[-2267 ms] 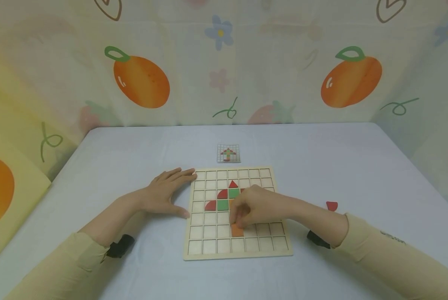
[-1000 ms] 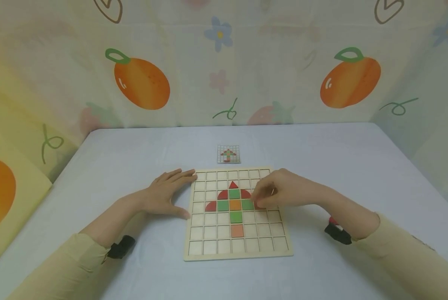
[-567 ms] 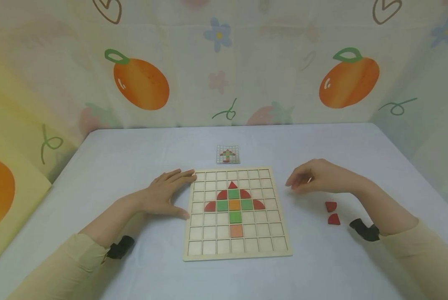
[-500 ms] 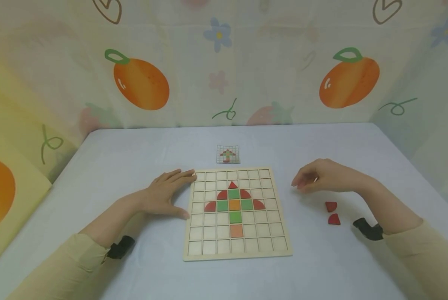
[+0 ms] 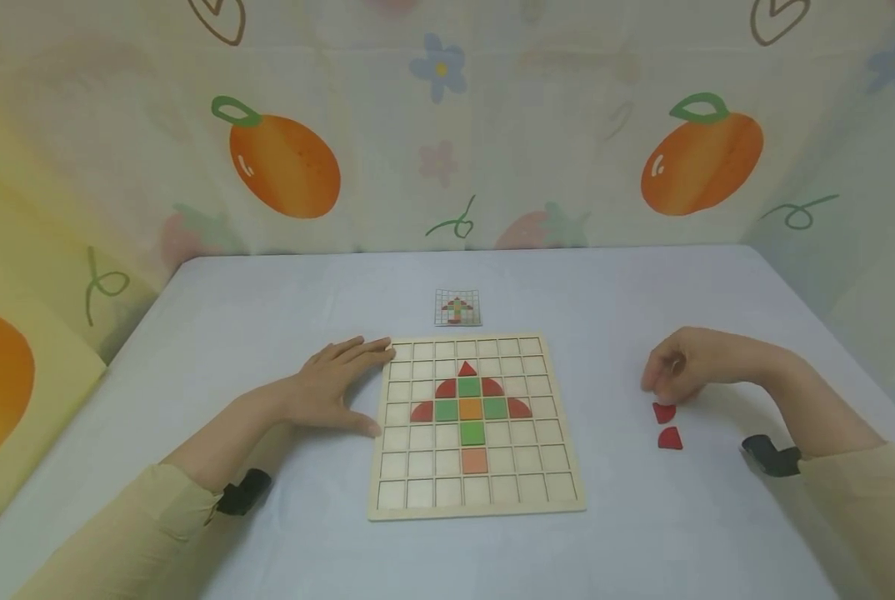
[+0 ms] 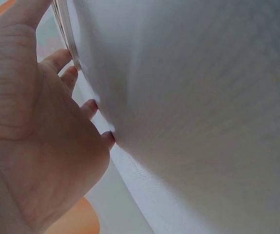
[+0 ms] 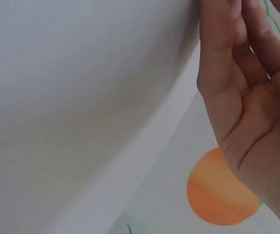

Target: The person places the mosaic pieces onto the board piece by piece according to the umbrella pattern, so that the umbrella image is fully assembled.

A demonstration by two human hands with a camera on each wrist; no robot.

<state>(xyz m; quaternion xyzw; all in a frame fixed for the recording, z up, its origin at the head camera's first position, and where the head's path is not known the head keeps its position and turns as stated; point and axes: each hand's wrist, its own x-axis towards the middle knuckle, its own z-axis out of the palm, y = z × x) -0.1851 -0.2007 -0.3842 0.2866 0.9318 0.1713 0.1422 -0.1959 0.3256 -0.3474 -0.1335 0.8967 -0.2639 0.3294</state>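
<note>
My left hand point(image 5: 335, 387) lies spread at the left side of the square wooden grid board point(image 5: 417, 496), fingers at its upper corner and thumb at its left edge. In the left wrist view the fingertips touch the white cloth. On the board, red, green and orange tiles form an upright arrow-like figure, topped by a red triangle point(image 5: 467, 369), with a pale orange square tile point(image 5: 474, 460) at its foot. To the right, my right hand point(image 5: 691, 367) pinches the upper red quarter-circle tile point(image 5: 664, 413) with curled fingers. Its fingertips are cut off in the right wrist view.
A second red quarter-circle tile point(image 5: 670, 438) lies just below the first on the white table point(image 5: 305, 542). Behind the board lies a small pattern card point(image 5: 458, 307) showing a similar figure. A fruit-printed curtain point(image 5: 387, 167) hangs behind the table.
The right hand has left the board, where a red tile now sits at the figure's right end, and moved right and down to the loose red tiles. My left hand stays put.
</note>
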